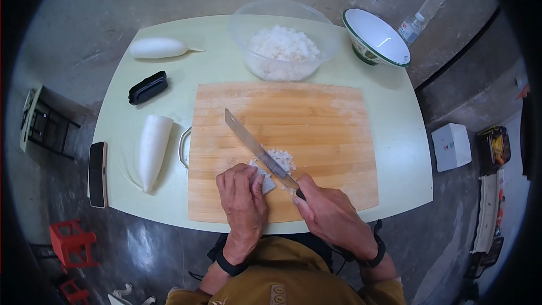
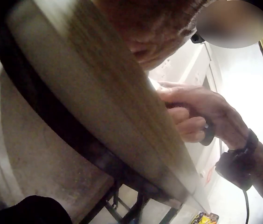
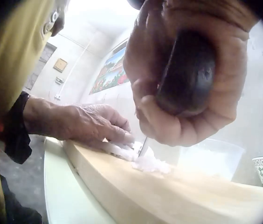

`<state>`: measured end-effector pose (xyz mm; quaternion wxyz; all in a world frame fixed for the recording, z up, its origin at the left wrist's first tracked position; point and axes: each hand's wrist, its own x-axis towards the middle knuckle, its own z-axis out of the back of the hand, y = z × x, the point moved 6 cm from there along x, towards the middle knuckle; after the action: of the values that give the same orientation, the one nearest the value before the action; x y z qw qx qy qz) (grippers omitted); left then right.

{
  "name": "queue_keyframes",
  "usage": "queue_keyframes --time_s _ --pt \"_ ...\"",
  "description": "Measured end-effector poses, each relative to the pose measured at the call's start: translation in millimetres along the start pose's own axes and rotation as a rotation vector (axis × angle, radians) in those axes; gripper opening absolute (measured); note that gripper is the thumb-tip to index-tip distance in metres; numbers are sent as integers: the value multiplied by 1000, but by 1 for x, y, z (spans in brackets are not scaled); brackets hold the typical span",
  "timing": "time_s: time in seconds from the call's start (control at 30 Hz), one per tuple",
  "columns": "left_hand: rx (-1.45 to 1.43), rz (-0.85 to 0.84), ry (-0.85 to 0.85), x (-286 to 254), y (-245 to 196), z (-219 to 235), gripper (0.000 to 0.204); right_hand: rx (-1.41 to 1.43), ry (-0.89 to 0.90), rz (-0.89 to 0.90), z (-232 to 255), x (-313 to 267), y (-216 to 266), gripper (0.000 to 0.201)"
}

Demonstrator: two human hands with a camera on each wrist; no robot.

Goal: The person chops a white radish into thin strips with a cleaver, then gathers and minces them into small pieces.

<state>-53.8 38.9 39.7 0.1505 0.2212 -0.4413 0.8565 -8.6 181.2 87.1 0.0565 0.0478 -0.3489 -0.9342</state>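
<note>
On the wooden cutting board (image 1: 327, 130), my left hand (image 1: 243, 197) holds down a piece of sliced white radish (image 1: 267, 183) with bent fingers. My right hand (image 1: 333, 212) grips a kitchen knife (image 1: 247, 137) by its black handle (image 3: 187, 74). The blade slants away to the left, its edge right beside the radish slices and my left fingertips. Finely chopped radish (image 1: 282, 160) lies in a small heap on the blade's far side. In the left wrist view the board's edge and my left hand hide the radish; my right hand (image 2: 206, 109) shows beyond.
Behind the board stands a clear plastic bowl (image 1: 243, 51) of chopped radish, with a green-rimmed bowl (image 1: 375, 34) to its right. At left lie a whole radish (image 1: 158, 48), a cut radish (image 1: 154, 149), a black case (image 1: 148, 87) and a phone (image 1: 97, 175). A metal handle (image 1: 183, 148) protrudes beside the board.
</note>
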Motion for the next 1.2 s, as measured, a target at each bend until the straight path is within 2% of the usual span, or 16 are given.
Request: queue_keyframes --time_s 0.13,0.2,0.53,0.63,0.8,0.93,1.03,1.2 --pt "7 -6 -5 -1 3 -1 15 -63 50 41 4 -8 4 18" --pt "13 -15 21 -1 3 -2 15 -69 122 -20 2 -10 2 18" --pt "42 -42 82 0 3 -4 19 -169 132 41 -6 1 5 16" --pt "38 -62 71 0 1 -5 18 -106 40 112 -11 11 6 19" --pt "24 -52 36 -3 1 -2 17 25 3 24 -11 11 -4 17" --pt "-25 -5 24 -4 0 4 17 6 -20 33 1 0 1 18" --pt "-71 35 97 -5 0 7 19 -23 25 -12 6 -9 4 16" --pt "-2 -68 149 -10 1 2 31 3 175 -192 -1 -20 0 17"
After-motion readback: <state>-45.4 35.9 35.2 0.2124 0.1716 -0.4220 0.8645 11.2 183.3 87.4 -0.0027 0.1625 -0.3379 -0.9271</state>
